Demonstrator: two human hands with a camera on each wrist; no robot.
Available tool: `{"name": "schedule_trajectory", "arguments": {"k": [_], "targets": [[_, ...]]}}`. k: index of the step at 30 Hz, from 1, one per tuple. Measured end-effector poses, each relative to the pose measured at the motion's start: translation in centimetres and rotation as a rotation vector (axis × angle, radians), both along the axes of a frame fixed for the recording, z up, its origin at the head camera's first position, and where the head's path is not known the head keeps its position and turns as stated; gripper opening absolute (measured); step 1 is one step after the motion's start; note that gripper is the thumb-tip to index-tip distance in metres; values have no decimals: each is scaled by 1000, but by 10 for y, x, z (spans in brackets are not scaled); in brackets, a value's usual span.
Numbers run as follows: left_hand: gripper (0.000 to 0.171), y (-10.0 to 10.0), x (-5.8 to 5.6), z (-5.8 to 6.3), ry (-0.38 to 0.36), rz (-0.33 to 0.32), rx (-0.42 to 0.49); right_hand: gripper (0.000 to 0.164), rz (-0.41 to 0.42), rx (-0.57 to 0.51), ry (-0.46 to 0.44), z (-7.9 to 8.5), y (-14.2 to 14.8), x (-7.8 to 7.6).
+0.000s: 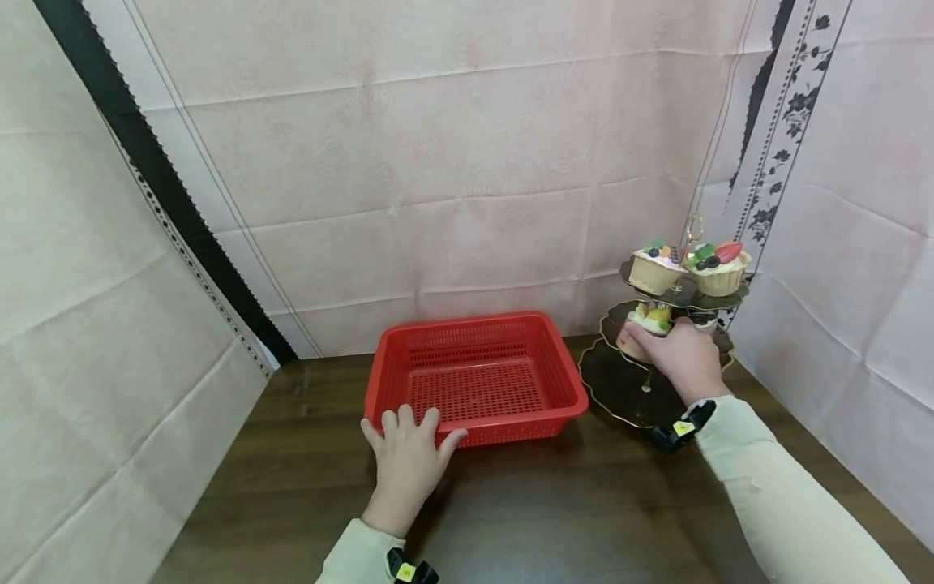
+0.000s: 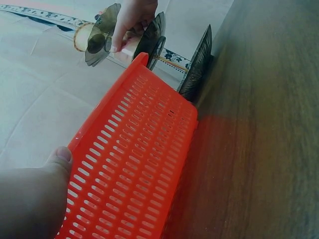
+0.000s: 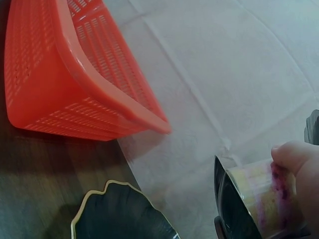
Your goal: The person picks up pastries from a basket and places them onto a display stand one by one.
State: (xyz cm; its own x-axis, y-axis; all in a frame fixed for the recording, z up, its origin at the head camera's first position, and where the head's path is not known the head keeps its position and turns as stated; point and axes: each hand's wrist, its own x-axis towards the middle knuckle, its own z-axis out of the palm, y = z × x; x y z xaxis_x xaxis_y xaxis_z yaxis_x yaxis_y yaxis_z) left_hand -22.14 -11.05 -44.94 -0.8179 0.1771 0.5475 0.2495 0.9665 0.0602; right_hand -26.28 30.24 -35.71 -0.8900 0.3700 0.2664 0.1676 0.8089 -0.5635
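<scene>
A red plastic basket (image 1: 521,423) with slotted sides stands on the table. My left hand (image 1: 409,458) rests on its near rim with the fingers spread; the left wrist view shows the thumb (image 2: 63,153) against the rim. To the right is a three-tier cake stand (image 1: 616,393) with dark, gold-edged plates. My right hand (image 1: 686,361) reaches to the middle tier and grips a small layered cake (image 3: 264,196) there, yellow and pink, with a fruit topping. Another topped cake (image 1: 705,324) is partly hidden behind that hand.
On the top tier sit two fruit-topped cupcakes, one on the left (image 1: 654,272) and one on the right (image 1: 718,272). A gold ring handle (image 1: 695,229) rises above them. Pale cloth walls (image 1: 438,162) surround the dark wooden table (image 1: 554,511).
</scene>
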Motion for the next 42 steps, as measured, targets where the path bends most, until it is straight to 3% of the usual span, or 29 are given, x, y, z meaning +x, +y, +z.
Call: {"name": "schedule_trajectory", "arguments": {"k": [22,29,35,42], "targets": [[54,0,-4,-1,-19,1,5,121,-46,149,-99,-2,4,-12],[55,0,-6,-2,-20,2,2,119,-33,210,-115,3,4,-5],[56,0,-5,-1,-37,11,18,105,-27,258,-31,8,5,7],[55,-2,-5,1,-52,-3,104,88,17,319,104,11,-1,31]]}}
